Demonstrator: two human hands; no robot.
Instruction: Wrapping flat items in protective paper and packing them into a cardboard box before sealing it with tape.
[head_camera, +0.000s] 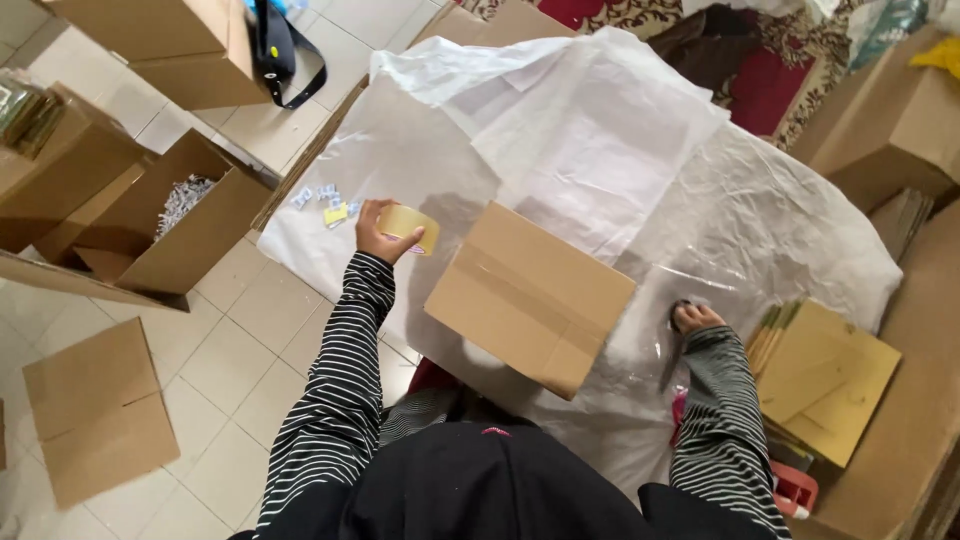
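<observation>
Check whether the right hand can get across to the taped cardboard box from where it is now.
Probably yes. The right hand rests on the clear plastic sheet just beside the cardboard box, with nothing between them. The left hand holds the tape roll on the far side.

I take the sealed box (530, 292) as my landmark. It fills the middle of the plastic sheet (790, 230), blocking any straight path between my two hands. Beyond it, the white paper (590, 130) lies flat and leaves open room. Left of it, my left hand (375, 232) holds the tape roll (410, 225) over bare sheet, with small labels (325, 200) just past it. Right of it, my right hand (697, 318) presses a dark thing, hemmed by the flat cartons (825, 375). Farther left, an open box (170, 225) crowds the tiled floor (240, 340).
</observation>
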